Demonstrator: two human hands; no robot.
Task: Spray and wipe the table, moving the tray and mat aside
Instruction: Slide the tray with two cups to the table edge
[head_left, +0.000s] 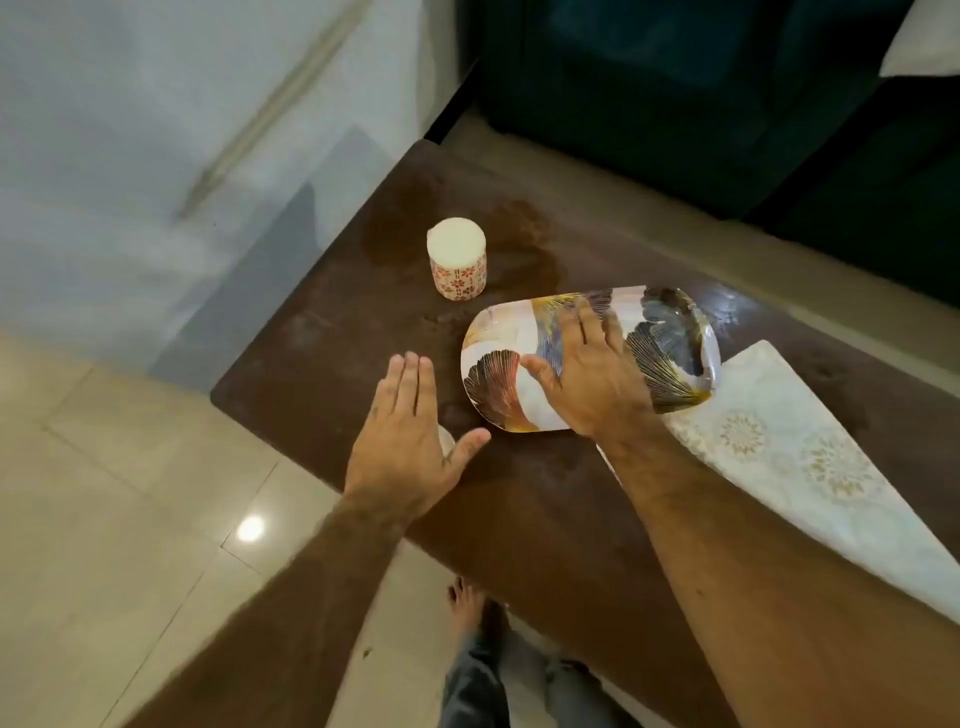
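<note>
1. A bare foot (464, 597) and grey trouser legs (498, 680) showed nearest, on the pale tiled floor (130, 519) below both forearms.
2. The left hand (402, 441) was held flat over the near edge of the dark brown table (322, 332). Its four fingers (410, 382) were straight and pressed together, with the thumb spread out to the right. It gripped nothing, and whether the palm touched the wood could not be told.
3. The right hand (587, 374) lay palm down on the oval tray (675, 338), its fingers slightly fanned and flat on the printed leaf pattern, and the thumb pointed left toward the left hand's fingertips. It was clamped on nothing.
4. The tray sat just right of the left fingertips, with its far right end resting over a corner of the pale patterned mat (789, 447).
5. The mat ran off to the right of the right wrist.
6. Beyond the left fingertips stood a white candle (457, 260) with a red flower band, clear of the tray.
7. Past the candle a darker patch (519, 239) marked the table.
</note>
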